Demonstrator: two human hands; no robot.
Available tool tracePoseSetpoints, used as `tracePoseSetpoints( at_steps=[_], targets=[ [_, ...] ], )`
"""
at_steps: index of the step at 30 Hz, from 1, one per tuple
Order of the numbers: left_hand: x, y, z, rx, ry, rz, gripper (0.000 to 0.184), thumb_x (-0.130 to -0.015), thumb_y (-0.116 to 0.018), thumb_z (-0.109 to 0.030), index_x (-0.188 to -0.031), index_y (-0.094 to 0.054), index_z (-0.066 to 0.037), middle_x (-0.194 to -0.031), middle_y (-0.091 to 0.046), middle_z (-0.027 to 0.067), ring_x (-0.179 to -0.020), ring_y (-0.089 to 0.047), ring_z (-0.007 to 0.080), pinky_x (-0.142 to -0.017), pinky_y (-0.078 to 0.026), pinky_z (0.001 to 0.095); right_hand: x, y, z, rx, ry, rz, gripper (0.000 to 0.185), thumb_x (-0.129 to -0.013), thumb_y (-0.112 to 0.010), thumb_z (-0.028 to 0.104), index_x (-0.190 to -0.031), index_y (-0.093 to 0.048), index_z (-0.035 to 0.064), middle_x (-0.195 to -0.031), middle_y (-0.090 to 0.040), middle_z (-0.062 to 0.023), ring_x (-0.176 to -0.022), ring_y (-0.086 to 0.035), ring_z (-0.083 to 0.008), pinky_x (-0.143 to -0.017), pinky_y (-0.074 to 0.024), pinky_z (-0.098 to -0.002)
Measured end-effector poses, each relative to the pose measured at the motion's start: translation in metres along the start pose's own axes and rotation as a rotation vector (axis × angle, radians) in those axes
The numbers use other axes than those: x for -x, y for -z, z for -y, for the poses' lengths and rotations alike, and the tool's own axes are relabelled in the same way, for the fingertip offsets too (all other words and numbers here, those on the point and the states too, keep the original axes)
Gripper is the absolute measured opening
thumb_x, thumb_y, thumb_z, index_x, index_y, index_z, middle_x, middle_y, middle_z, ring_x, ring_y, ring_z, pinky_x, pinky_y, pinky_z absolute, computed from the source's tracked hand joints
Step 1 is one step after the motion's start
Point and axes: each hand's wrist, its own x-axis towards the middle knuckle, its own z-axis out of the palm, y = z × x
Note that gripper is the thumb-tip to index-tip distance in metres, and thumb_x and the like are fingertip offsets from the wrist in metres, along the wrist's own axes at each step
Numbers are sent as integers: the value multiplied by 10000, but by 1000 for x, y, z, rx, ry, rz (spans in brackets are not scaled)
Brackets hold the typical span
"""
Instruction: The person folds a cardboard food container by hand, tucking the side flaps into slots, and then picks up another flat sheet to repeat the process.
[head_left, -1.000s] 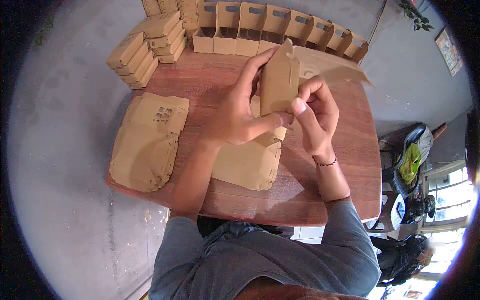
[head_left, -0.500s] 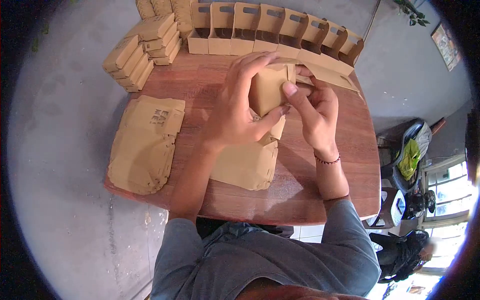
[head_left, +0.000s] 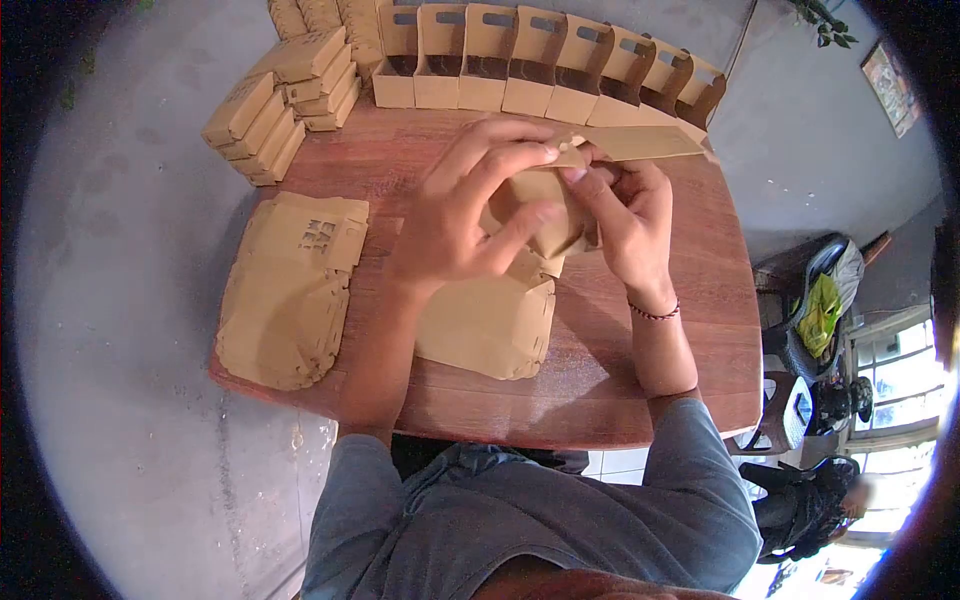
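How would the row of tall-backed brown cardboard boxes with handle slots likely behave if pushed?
The tall-backed brown cardboard boxes probably weigh little for their size, since their walls look thin. Their backs rise above low fronts, so a high push might tip one. Lined up close together, they would likely nudge their neighbours.

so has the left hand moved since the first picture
Yes: the left hand has drawn back slightly from the row of boxes. It first overlapped the row's front; now it stops short of it.
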Motion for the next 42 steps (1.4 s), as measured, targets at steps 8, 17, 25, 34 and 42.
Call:
tracePoseSetpoints(
  at_steps=[8,17,25,34,42],
  targets=[
    [0,14,-18,-207,1,28,306,-752,-641,113,-1004,-657,-60,-978,-686,113,-814,-695,264,-673,-557,339,1,2,-1,42,-4,142,177,-932,-646,133,-1023,-657,-18,-798,-650,-19,-727,-563,-74,-641,-453,-238],
    [-2,18,-27,-311,-39,83,320,-676,-628,111,-943,-656,-64,-940,-665,89,-760,-675,260,-631,-539,344,-4,9,-6,-145,-147,266,197,-954,-607,169,-1041,-636,-5,-953,-651,-31,-862,-578,-87,-778,-462,-248],
    [-2,24,-30,-301,-47,121,304,-682,-618,95,-933,-662,-70,-944,-666,81,-754,-673,243,-628,-542,330,0,6,-1,-219,-229,263,198,-957,-598,168,-1046,-629,-7,-962,-650,-33,-925,-596,-91,-837,-467,-252],
    [-4,24,-36,-294,-11,80,330,-635,-635,84,-914,-727,-67,-929,-679,73,-845,-692,241,-702,-555,329,-2,5,-1,-192,-147,220,154,-933,-633,129,-995,-649,-11,-930,-672,-45,-893,-617,-90,-819,-491,-250],
    [-7,19,-38,-402,-67,98,333,-645,-636,47,-941,-749,-57,-934,-694,73,-995,-675,297,-849,-550,371,-3,-6,0,-348,-151,95,178,-913,-661,57,-1054,-617,-43,-922,-710,-93,-794,-664,-104,-684,-516,-218]
  ],
)
